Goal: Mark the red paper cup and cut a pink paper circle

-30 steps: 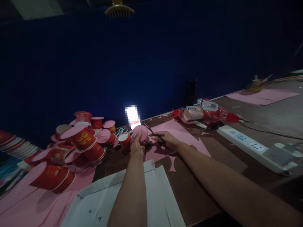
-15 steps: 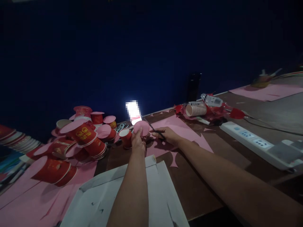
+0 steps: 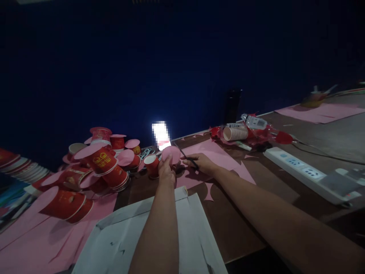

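Note:
My left hand (image 3: 167, 171) is closed on a round pink paper disc (image 3: 171, 153), the thumb lying on its face. Whether anything else is behind the disc is hidden. A long thin dark tool (image 3: 187, 156) is in my right hand (image 3: 201, 163), slanting up and left past the disc's right edge; its exact kind is not clear. Just left of my left hand stands a red paper cup (image 3: 152, 165) with a white rim. Pink paper (image 3: 212, 154) lies flat beneath and beyond my right hand, with a curved-edged pink scrap (image 3: 209, 191) nearer me.
Red cups with pink discs (image 3: 99, 160) crowd the left side. A white box lid (image 3: 114, 236) lies under my left forearm. A bright, blurred-out screen (image 3: 161, 135) stands behind. Nested cups (image 3: 235, 133) in plastic and a white power strip (image 3: 296, 165) are at right.
Both hands keep nearly the same pose, still holding the pink disc and the dark tool. The whole view has shifted very slightly.

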The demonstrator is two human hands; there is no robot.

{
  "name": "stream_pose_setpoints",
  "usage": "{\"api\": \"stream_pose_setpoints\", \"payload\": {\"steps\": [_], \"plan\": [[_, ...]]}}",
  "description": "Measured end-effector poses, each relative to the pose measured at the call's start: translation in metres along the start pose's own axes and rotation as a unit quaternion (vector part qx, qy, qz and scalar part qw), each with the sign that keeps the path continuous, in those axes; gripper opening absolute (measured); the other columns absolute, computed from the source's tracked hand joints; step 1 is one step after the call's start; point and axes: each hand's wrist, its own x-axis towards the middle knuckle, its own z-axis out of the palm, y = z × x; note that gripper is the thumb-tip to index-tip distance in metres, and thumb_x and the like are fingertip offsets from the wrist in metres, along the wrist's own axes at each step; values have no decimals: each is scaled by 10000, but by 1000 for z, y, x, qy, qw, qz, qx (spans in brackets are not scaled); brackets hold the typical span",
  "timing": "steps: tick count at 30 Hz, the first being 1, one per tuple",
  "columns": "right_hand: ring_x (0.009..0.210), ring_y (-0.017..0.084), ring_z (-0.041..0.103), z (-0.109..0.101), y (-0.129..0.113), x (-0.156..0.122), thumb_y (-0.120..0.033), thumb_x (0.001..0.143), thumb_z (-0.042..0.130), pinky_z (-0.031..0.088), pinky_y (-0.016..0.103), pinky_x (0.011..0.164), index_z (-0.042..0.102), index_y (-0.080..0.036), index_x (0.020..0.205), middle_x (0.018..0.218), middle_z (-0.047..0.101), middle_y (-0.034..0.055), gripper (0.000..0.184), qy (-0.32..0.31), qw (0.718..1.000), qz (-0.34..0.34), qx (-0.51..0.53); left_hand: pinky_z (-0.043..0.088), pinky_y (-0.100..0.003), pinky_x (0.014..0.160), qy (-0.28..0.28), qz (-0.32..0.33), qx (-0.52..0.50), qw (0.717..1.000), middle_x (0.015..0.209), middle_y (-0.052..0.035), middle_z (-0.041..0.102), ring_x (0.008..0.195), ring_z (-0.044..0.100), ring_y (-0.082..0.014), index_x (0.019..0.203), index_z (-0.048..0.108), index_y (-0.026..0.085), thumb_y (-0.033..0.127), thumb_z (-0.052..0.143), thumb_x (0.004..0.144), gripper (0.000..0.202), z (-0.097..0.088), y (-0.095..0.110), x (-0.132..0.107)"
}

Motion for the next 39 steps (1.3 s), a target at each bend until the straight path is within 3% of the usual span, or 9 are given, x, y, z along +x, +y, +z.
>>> {"api": "stream_pose_setpoints", "payload": {"steps": [5, 18, 27, 39], "plan": [[474, 56, 435, -1, -1, 1, -437, 661, 774, 375, 180, 402, 712, -146, 1073, 600, 603, -6, 508, 6, 999, -13, -29, 483, -242, 484, 12, 13, 0, 1000, 656, 11, 623, 495, 590, -121, 850, 558, 159, 245, 783, 541, 392, 3, 2, -3], [592, 115, 556, 3, -2, -1, -382, 624, 808, 519, 241, 521, 715, -156, 1054, 649, 637, 7, 495, 12, 1000, 3, 6, 411, -208, 443, 19, 24, 10, 999, 593, 30, 599, 441, 550, -106, 816, 552, 160, 230, 759, 542, 351, 4, 3, -4], [473, 63, 452, 1, 1, 0, -437, 686, 758, 394, 177, 407, 695, -166, 1103, 570, 586, -13, 501, 27, 999, -14, -21, 453, -230, 486, 9, 33, -13, 999, 627, 19, 624, 494, 585, -118, 799, 561, 161, 222, 766, 544, 333, 3, 3, -2], [544, 85, 483, 1, -1, -1, -396, 668, 772, 470, 215, 482, 717, -159, 1064, 630, 611, -1, 465, 9, 998, -25, -54, 430, -207, 452, 17, 35, -6, 999, 583, 35, 602, 455, 567, -107, 803, 566, 158, 226, 793, 509, 378, 3, 3, -3]]}}
